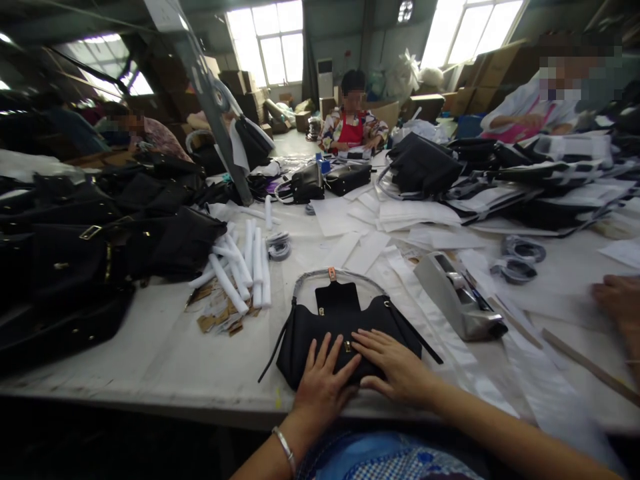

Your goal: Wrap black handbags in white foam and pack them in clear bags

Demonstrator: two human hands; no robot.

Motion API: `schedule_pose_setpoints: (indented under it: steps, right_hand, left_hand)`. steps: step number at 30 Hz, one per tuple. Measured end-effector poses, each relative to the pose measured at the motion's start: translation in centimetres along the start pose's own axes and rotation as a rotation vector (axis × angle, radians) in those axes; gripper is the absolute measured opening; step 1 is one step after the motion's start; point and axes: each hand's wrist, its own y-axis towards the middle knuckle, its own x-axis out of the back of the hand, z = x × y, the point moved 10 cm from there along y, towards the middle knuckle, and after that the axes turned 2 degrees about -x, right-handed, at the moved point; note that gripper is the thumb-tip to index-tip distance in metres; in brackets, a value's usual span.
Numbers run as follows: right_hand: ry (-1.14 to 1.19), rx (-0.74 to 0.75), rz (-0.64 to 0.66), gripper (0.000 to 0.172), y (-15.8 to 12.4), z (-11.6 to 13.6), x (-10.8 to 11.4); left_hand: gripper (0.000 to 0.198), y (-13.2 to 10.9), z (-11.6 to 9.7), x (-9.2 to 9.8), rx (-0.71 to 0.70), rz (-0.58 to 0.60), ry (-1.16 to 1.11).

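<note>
A black handbag [300, 340] lies on the table in front of me, its flap folded up and away and its wrapped handle [367, 277] arched behind it. An orange tag [332, 273] sits at the top of the handle. Both palms rest on the bag's front. My left hand [325, 373] lies flat with spread fingers, left of the gold clasp [347, 347]. On the other side, my right hand [393, 363] is flat too, fingertips near the clasp. Neither hand grips anything.
Black bags [65, 260] are heaped at left, beside white foam rolls [257, 260] and brown tags [235, 323]. A tape dispenser [457, 297] stands right of the handbag, among white sheets [420, 213]. Another person's hand [620, 300] is at the right edge. A metal post [215, 113] rises behind.
</note>
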Motion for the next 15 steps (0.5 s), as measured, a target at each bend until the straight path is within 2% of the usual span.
schedule_pose_setpoints:
  steps: [2,3,6,8,12,15]
  right_hand:
    - [0.121,0.006,0.030,0.039,2.1,0.2,2.0]
    - [0.166,0.009,0.013,0.034,3.4,0.1,3.3]
    - [0.171,-0.022,-0.163,0.028,8.0,-2.2,7.8]
    - [0.074,-0.111,-0.259,0.025,11.1,-5.4,9.9]
    - [-0.103,-0.334,-0.318,0.030,16.1,-13.4,11.9]
    - [-0.173,-0.429,-0.327,0.037,19.4,-17.7,12.5]
  left_hand:
    - [0.068,-0.1,0.1,-0.2,0.016,-0.049,0.028]
    - [0.067,-0.2,0.2,-0.2,0.025,-0.077,0.038]
    - [0.067,-0.5,0.3,0.0,0.038,-0.149,0.054]
    - [0.068,-0.7,0.4,0.3,0.030,-0.188,0.065]
    - [0.066,-0.7,0.3,0.3,-0.010,-0.290,0.070]
    - [0.052,-0.8,0.2,-0.2,0.026,-0.500,0.047]
